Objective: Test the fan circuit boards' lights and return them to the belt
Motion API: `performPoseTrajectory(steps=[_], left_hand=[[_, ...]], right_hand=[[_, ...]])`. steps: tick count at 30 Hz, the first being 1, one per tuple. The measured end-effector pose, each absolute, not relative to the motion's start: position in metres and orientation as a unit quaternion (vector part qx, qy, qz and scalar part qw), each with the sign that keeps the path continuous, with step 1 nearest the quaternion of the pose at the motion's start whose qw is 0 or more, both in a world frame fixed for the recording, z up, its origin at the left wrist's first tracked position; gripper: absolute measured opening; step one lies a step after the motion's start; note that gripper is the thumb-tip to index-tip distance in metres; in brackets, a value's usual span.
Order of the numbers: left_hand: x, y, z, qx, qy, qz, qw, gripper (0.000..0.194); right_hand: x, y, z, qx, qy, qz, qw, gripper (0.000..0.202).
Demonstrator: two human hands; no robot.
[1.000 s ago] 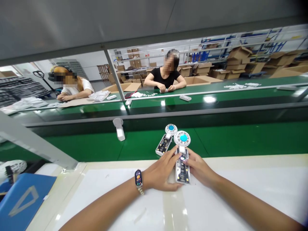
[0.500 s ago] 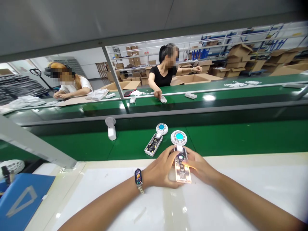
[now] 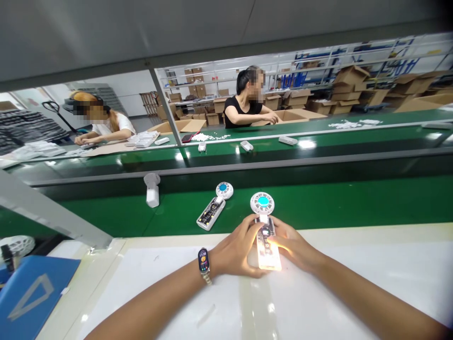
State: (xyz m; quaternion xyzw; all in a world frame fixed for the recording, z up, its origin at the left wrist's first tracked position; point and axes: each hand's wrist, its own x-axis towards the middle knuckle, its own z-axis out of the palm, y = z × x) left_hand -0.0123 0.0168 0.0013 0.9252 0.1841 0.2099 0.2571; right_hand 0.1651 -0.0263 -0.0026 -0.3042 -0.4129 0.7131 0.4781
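Between both hands I hold a small white handheld fan (image 3: 263, 203) with a round vented head and a blue centre. Its clear handle shows a circuit board and glows bright yellow-white near the bottom. My left hand (image 3: 244, 248) grips the handle's left side, thumb on its upper front. From the right, my right hand (image 3: 292, 243) closes round it, thumb pressed on the middle of the front. Left of it on the green belt lies a second fan (image 3: 211, 212), unlit, its board showing. Farther left is a white fan (image 3: 152, 191), smooth side up.
The green conveyor belt (image 3: 336, 203) runs past the white worktable (image 3: 347, 293). A metal post (image 3: 53, 208) and a blue bin (image 3: 38, 293) stand at left. Across a second belt with white parts (image 3: 247, 146), two people (image 3: 244, 111) work beside cardboard boxes (image 3: 300, 114).
The lit handle has grown brighter in my hands. Both fans on the near belt have shifted left, while parts on the far belt moved right. The co-worker in black has drawn a hand off a part.
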Motion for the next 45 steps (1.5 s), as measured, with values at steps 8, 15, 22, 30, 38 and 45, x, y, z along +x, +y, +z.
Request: performPoseTrajectory(steps=[8,15,22,30,38,45], left_hand=[[-0.014,0.016,0.001,0.934,0.198,0.186,0.231,0.097],[-0.014,0.017,0.001,0.93,0.201,0.186,0.244,0.096],[-0.015,0.021,-0.001,0.933,0.185,0.219,0.217,0.093],[-0.018,0.024,0.0,0.925,0.22,0.283,0.125,0.07],[-0.016,0.024,0.0,0.928,0.25,0.254,0.113,0.073],[-0.017,0.024,-0.001,0.923,0.249,0.263,0.13,0.07]], right_hand=[[0.165,-0.022,-0.014,-0.284,-0.413,0.716,0.486,0.054],[0.164,-0.023,-0.01,-0.26,-0.415,0.725,0.484,0.059],[0.168,-0.019,-0.023,-0.23,-0.418,0.73,0.489,0.064],[0.166,-0.021,-0.023,-0.24,-0.45,0.724,0.465,0.068],[0.162,-0.023,-0.021,-0.241,-0.481,0.707,0.458,0.074],[0.162,-0.022,-0.022,-0.243,-0.483,0.706,0.458,0.076]])
